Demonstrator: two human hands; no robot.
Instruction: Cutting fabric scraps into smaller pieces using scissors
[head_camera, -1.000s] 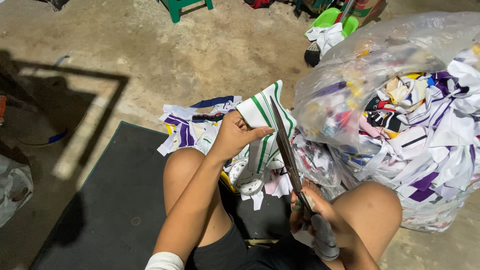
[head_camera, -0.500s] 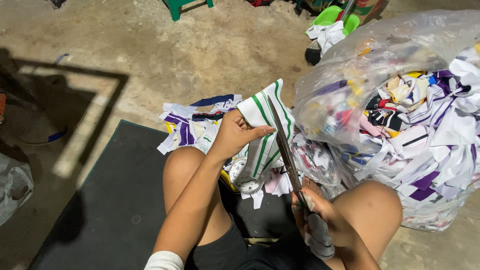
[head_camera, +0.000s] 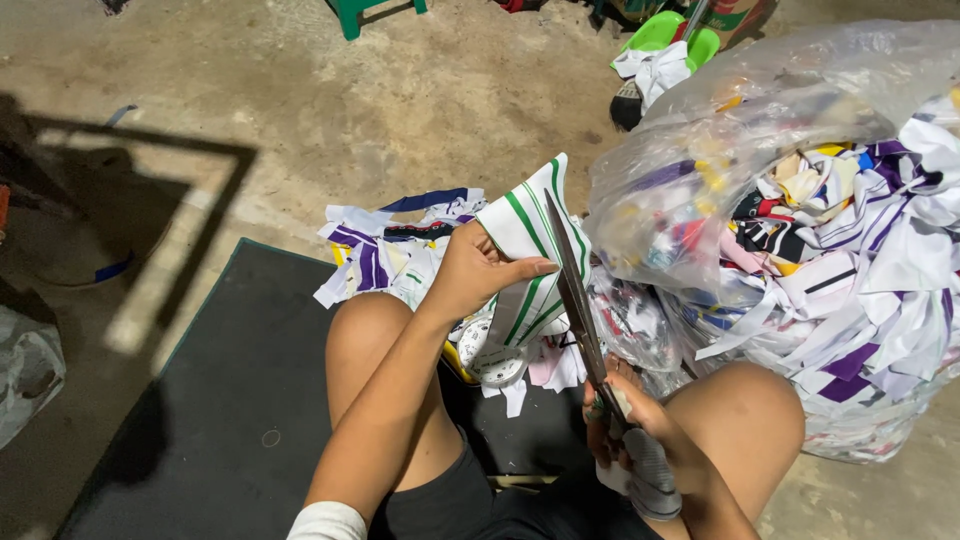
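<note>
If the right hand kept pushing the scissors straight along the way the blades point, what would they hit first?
Most likely the white green-striped fabric piece held by the left hand: the scissors in the right hand point up along its edge. Depth is unclear; beyond it lies bare concrete floor.

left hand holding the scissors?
No, the left hand pinches the white cloth with green stripes, while the right hand grips the scissors by the handles.

One pair of scissors (head_camera: 575, 300), one clear plastic bag (head_camera: 760, 180), one small clock (head_camera: 492, 352), two hands
</note>
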